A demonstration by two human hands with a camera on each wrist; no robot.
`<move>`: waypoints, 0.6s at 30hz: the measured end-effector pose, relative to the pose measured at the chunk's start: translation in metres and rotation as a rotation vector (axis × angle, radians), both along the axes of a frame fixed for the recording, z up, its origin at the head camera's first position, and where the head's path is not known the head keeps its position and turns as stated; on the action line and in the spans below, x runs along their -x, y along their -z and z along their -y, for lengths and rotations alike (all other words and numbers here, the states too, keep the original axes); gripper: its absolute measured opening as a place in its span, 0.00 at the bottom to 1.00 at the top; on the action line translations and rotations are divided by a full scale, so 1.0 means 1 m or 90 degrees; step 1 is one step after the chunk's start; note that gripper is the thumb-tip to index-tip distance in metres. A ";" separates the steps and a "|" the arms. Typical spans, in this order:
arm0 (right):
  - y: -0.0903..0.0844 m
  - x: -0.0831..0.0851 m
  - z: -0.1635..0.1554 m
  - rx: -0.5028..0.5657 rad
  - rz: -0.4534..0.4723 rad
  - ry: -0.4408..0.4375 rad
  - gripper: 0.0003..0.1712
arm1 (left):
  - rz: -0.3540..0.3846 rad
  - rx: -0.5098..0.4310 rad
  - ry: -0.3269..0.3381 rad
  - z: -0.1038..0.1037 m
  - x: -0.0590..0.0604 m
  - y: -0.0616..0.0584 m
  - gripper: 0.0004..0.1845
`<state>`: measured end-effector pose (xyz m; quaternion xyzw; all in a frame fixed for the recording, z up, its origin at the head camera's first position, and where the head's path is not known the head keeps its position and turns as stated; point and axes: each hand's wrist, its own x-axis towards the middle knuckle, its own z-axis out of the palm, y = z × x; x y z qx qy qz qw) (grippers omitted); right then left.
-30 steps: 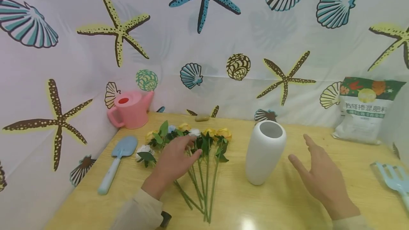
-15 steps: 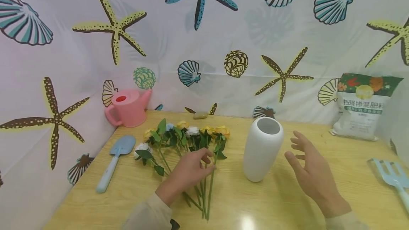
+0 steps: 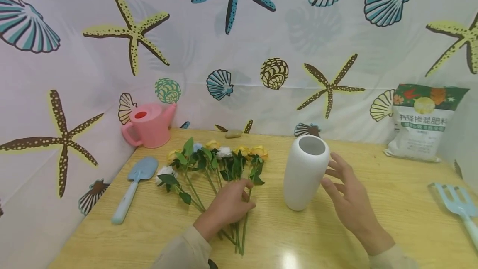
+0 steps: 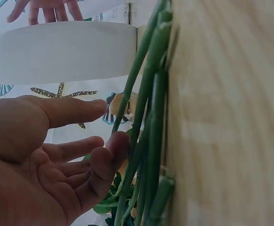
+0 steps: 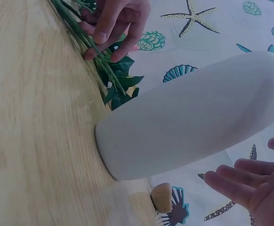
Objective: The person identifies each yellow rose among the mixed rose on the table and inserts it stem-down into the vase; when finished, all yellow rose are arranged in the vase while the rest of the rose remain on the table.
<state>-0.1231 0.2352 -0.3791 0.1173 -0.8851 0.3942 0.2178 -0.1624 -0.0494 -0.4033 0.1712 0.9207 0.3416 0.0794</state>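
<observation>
Several artificial flowers (image 3: 242,151) with yellow, white and pale blue heads lie on the table, their green stems (image 4: 148,80) pointing toward the front. My left hand (image 3: 229,204) is over the stems; its fingertips are right at the rightmost ones, with the thumb and fingers spread apart. A tall white vase (image 3: 304,173) stands upright right of the flowers. Beside its right side my right hand (image 3: 349,198) is held with loosely bent fingers, fingertips close to the vase wall. In the right wrist view the thumb overlaps the upper part of the vase (image 5: 188,117).
A blue hand trowel (image 3: 136,186) lies left of the flowers, and a pink watering can (image 3: 151,125) stands behind it. At the back right is a fertilizer bag (image 3: 422,123), with a light-blue hand fork (image 3: 461,209) in front. A small stone (image 3: 233,133) lies by the patterned cloth backdrop.
My left hand has moved right and toward me, from over the flower heads to the rightmost stems. My right hand has moved left, up to the vase. The flowers and vase stay put.
</observation>
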 end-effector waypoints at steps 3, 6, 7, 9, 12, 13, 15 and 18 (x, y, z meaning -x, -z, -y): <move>0.000 0.000 0.004 0.005 0.016 0.001 0.35 | 0.028 -0.017 0.014 0.002 0.001 0.002 0.23; 0.001 0.000 0.007 0.022 0.016 -0.006 0.37 | 0.064 -0.056 0.025 0.003 0.003 0.003 0.22; 0.001 0.000 0.008 0.025 0.016 -0.007 0.38 | 0.079 -0.075 0.024 0.003 0.004 0.004 0.21; 0.002 0.000 0.010 0.030 0.015 -0.010 0.38 | 0.100 -0.111 0.019 0.004 0.004 0.004 0.20; 0.004 0.001 0.011 0.020 0.012 -0.014 0.38 | 0.115 -0.140 0.006 0.004 0.005 0.003 0.20; 0.004 0.001 0.011 0.016 0.011 -0.015 0.38 | 0.126 -0.147 0.001 0.003 0.004 0.003 0.21; 0.005 0.001 0.011 0.009 0.009 -0.017 0.38 | 0.144 -0.151 -0.002 0.002 0.003 0.003 0.22; 0.006 0.001 0.011 0.006 0.011 -0.020 0.38 | 0.179 -0.162 -0.004 -0.002 0.003 0.002 0.24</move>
